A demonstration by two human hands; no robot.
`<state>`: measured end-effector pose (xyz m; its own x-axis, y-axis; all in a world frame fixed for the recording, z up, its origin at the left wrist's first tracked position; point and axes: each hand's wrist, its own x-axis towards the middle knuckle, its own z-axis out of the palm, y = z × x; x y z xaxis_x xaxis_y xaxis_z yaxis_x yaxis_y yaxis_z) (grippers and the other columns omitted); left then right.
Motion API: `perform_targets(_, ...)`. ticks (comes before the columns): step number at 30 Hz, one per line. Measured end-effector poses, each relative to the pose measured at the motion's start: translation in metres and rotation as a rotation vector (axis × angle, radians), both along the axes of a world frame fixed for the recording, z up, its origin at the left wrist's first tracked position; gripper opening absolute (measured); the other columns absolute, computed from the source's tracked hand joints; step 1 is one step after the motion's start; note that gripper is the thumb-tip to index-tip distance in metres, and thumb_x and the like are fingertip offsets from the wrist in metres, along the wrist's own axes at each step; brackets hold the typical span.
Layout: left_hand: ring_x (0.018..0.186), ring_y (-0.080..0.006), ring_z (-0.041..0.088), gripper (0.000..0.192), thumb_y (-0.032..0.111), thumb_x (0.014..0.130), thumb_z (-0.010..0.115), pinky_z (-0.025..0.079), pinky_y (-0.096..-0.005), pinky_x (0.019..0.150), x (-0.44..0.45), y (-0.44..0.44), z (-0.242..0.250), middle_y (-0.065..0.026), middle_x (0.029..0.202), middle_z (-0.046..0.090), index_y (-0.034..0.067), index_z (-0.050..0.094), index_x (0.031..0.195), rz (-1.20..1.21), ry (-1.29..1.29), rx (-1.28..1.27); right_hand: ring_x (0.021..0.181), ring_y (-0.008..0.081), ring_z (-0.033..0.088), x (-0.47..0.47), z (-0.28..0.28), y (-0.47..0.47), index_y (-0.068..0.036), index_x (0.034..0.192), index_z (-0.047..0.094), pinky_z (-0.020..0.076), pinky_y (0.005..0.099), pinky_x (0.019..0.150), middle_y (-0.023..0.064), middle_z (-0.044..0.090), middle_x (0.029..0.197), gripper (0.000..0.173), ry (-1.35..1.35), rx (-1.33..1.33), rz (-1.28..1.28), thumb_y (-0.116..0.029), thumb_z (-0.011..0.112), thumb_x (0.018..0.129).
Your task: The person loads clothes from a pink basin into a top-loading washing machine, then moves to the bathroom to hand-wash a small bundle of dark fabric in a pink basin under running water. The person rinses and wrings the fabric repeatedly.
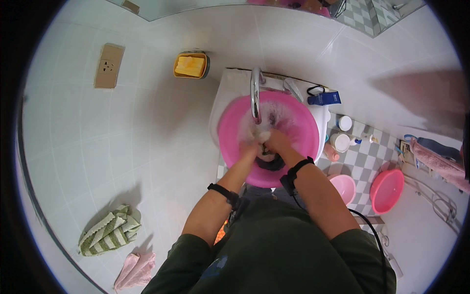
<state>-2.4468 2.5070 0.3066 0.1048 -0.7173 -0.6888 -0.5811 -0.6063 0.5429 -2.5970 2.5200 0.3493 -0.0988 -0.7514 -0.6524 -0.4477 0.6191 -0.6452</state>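
Observation:
A pink plastic basin point(235, 165) sits on the white washbasin point(235, 82), under a curved chrome faucet point(255, 92). Foamy water point(282, 114) fills part of it. My left hand point(249, 147) and my right hand point(278, 141) are close together inside the basin, below the spout. Foam and water hide most of the fingers, so their grip is unclear. A small pale patch, foam or fabric, shows between the hands. Dark wet fabric point(270, 163) lies in the water just nearer to me, by both wrists.
A yellow soap bar point(190, 66) rests in a wall-mounted dish point(177, 75). Beside the faucet lies a blue tube point(325, 98). White tubs point(340, 142), a pink bottle point(331, 152) and pink basins point(386, 191) stand on the checkered floor at right. A black cable point(374, 231) runs along my right arm.

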Motion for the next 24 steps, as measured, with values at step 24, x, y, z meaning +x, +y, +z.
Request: perform_targets(24,0.113,-0.0276,0.059,0.050,0.030,0.095,0.060,0.052,-0.0438,0.090,0.008,-0.015,0.002,-0.0161,0.133,0.053,0.002,0.048,0.135,0.179,0.241,0.065,0.107,0.0339,0.066,0.017,-0.063,0.008,-0.012,0.127,0.058,0.0509,0.0449,0.092,0.0231,0.068,0.111,0.048,0.280,-0.228,-0.124,-0.021,0.062,0.081)
